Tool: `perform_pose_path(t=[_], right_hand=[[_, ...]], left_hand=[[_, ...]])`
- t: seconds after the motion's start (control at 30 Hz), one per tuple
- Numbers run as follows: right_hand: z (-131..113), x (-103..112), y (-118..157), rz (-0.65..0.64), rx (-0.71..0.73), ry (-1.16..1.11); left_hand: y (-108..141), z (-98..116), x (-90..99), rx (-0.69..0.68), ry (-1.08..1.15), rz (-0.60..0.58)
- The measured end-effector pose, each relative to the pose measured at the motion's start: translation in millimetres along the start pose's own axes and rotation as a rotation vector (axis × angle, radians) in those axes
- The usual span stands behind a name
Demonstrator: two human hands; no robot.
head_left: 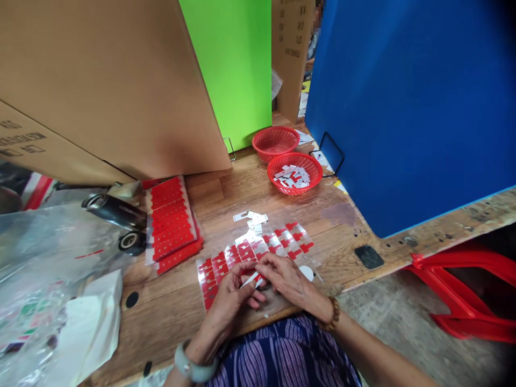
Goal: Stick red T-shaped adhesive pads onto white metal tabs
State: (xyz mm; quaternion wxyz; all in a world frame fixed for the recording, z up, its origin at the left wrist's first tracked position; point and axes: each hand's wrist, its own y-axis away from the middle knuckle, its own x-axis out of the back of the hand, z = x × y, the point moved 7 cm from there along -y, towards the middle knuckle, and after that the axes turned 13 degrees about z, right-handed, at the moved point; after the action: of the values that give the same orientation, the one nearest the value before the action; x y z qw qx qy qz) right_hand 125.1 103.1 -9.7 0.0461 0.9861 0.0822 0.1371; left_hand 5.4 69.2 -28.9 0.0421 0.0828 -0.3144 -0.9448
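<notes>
Close to the table's front edge, my left hand is closed on a small white strip with a red patch. My right hand meets it there, its thumb and fingertips pinched at the strip's red part. Beneath both hands lies a clear sheet of red stickers, partly covered by them. Just beyond the sheet is a loose pile of white pieces. A white disc rests right of my right hand.
Two red baskets stand at the back; the nearer basket holds white and red pieces. Stacked red sticker sheets, a dark flask and plastic bags lie left. Cardboard, green and blue panels rise behind. A red stool stands right.
</notes>
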Motion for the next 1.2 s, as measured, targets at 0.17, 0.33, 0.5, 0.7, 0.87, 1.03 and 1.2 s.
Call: perform_pose_path(t=[0.17, 0.33, 0.5, 0.7, 0.87, 1.03, 1.2], right_hand=[[7, -7, 0, -0.113, -0.115, -0.117], [21, 5, -16, -0.238, -0.155, -0.111], [-1, 71, -71, 0.083, -0.101, -0.217], [-43, 135, -98, 0.533, 0.113, -0.372], [-10, 88, -66, 0.303, 0.092, -0.032], [28, 42, -30, 0.113, 0.021, 0.007], [32, 39, -19, 0.177, 0.073, 0.115]], left_hand=[[2, -1, -1.9, -0.006, -0.056, -0.041], [-5, 5, -1.5, 0.029, -0.158, -0.104], [-53, 54, 18.9, -0.452, -0.658, 0.183], [-100, 81, 4.5, -0.633, -0.929, 0.267], [-124, 77, -8.9, -0.582, -0.933, 0.206], [-134, 82, -1.1, -0.517, -0.882, 0.154], [-126, 90, 8.3, -0.526, -0.873, 0.16]])
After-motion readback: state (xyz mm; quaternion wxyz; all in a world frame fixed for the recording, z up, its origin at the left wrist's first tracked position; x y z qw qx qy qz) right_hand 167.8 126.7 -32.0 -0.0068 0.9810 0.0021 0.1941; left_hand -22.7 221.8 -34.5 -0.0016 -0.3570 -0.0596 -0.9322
